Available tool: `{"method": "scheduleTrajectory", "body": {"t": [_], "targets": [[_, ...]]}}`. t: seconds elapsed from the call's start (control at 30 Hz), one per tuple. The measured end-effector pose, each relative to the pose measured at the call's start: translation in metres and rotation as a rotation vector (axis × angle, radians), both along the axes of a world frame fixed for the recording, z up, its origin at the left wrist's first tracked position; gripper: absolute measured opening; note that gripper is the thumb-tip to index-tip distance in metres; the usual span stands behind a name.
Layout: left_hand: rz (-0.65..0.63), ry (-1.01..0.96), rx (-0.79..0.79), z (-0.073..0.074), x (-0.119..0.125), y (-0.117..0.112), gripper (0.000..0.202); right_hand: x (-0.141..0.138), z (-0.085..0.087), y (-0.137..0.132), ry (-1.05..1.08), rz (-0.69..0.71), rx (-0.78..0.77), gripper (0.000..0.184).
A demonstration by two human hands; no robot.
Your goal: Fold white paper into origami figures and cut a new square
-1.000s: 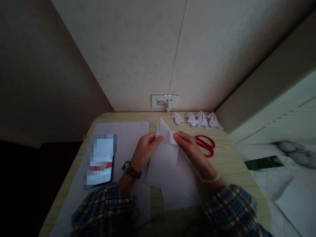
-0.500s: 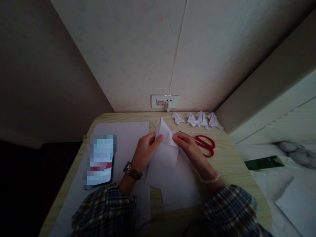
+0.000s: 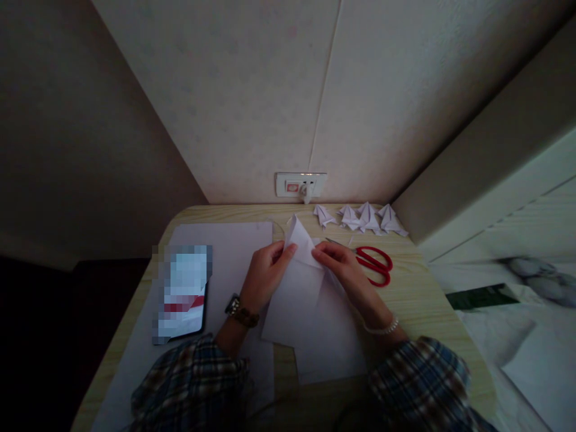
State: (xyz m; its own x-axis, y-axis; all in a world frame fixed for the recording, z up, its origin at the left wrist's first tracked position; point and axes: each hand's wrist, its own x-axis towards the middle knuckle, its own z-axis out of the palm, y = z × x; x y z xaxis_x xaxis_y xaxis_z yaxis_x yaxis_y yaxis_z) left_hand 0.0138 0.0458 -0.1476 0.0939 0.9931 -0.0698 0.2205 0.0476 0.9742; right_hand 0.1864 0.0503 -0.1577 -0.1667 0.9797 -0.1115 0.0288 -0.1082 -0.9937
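Note:
Both my hands grip a partly folded sheet of white paper (image 3: pixel 292 297) above the wooden tabletop. Its top is folded into a pointed triangle, and the lower part hangs flat. My left hand (image 3: pixel 265 273) pinches the left edge of the fold, thumb in front and fingers behind. On the other side, my right hand (image 3: pixel 339 264) pinches the right edge of the fold. Another white sheet (image 3: pixel 330 354) lies on the table beneath it. Red-handled scissors (image 3: pixel 372 264) rest just right of my right hand, their blade tips partly behind it.
Several folded paper figures (image 3: pixel 366 217) stand in a row at the table's back right. A phone (image 3: pixel 184 294) lies on a stack of white paper (image 3: pixel 238 252) at left. A wall socket (image 3: pixel 300 185) with a plug sits behind the table (image 3: pixel 414 288).
My right thumb and fingers have slid slightly left along the fold. The sheet's lower part has shifted a little to the left. My left hand stays in place.

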Motion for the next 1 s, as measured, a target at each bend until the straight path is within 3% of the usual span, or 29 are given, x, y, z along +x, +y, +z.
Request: {"method": "scheduleTrajectory", "body": {"t": [0.53, 0.8, 1.0], "targets": [[-0.015, 0.034, 0.054, -0.0023, -0.0009, 0.0011, 0.035, 0.0007, -0.0007, 0.0009, -0.045, -0.031, 0.091, 0.021], [-0.129, 0.08, 0.068, -0.0015, 0.0009, 0.0003, 0.031, 0.0016, 0.0008, -0.001, -0.023, -0.091, 0.089, 0.029], [-0.206, 0.112, 0.075, -0.0034, 0.0023, 0.0007, 0.031, 0.0026, -0.004, -0.0002, 0.029, -0.088, 0.055, 0.024]]}}
